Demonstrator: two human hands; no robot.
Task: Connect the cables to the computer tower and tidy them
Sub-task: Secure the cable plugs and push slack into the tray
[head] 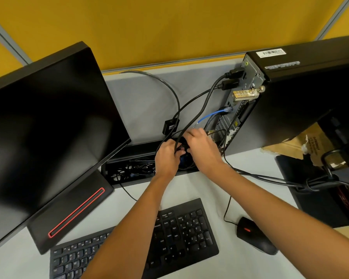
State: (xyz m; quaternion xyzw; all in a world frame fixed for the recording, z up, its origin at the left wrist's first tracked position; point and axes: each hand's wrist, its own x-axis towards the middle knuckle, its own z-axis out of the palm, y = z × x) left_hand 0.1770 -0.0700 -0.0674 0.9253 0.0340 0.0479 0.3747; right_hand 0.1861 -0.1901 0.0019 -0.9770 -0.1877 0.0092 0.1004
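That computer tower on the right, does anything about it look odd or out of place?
Yes: a brass-coloured padlock hangs on the back of the computer tower, among the plugged cables. Below, a tangle of loose cables fills the black tray by the hands.

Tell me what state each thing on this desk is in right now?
Monitor: screen dark.
Tower: upright, rear ports showing.
Blue cable: plugged into tower.
Black cables: plugged in, bunched in both hands.
Left hand: grips cables.
Right hand: grips cables.
Tray: open, cables inside.
Mouse: untouched.
Keyboard: untouched.
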